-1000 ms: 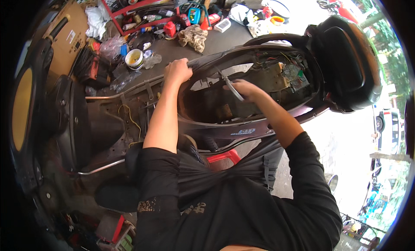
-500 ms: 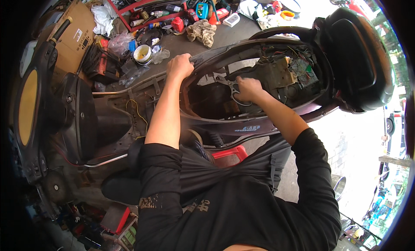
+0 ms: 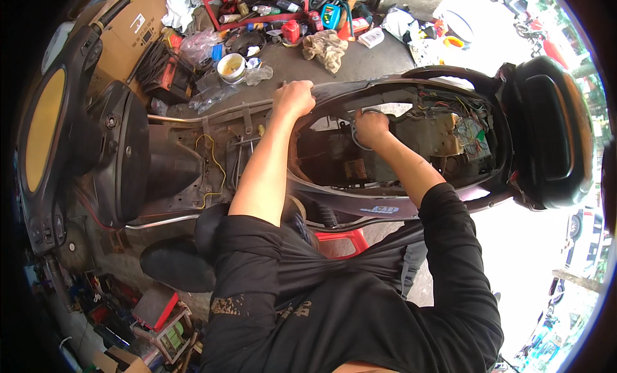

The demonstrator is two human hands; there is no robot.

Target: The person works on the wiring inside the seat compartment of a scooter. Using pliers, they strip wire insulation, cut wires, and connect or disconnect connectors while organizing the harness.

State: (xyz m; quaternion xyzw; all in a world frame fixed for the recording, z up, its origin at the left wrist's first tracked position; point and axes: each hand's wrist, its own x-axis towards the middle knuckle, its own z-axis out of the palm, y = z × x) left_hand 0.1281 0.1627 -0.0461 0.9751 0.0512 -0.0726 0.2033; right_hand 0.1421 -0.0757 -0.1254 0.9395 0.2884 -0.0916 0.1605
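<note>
A dark scooter (image 3: 398,202) with its seat opening uncovered lies across the view in front of me. My left hand (image 3: 294,100) is at the far edge of its body panel, fingers curled over the rim. Inside the opening, my right hand (image 3: 373,127) is closed around a grey metal tool (image 3: 357,141) with a curved, loop-like handle. Its working end is hidden by the hand and the dark cavity. To the right of that hand sit a metal box with loose wires (image 3: 474,138) and a rusty bracket (image 3: 457,134).
Beyond the scooter lie a white tub (image 3: 231,67), a crumpled rag (image 3: 326,49), a red bottle (image 3: 290,31) and a red rack (image 3: 215,16). The scooter's black seat or top case (image 3: 553,125) is at right, its handlebar (image 3: 44,148) at left. A red stool (image 3: 344,243) stands beneath me.
The view has shifted, so the scooter sits lower and further right. My right hand has turned the tool within the opening. My left hand remains on the far rim.
</note>
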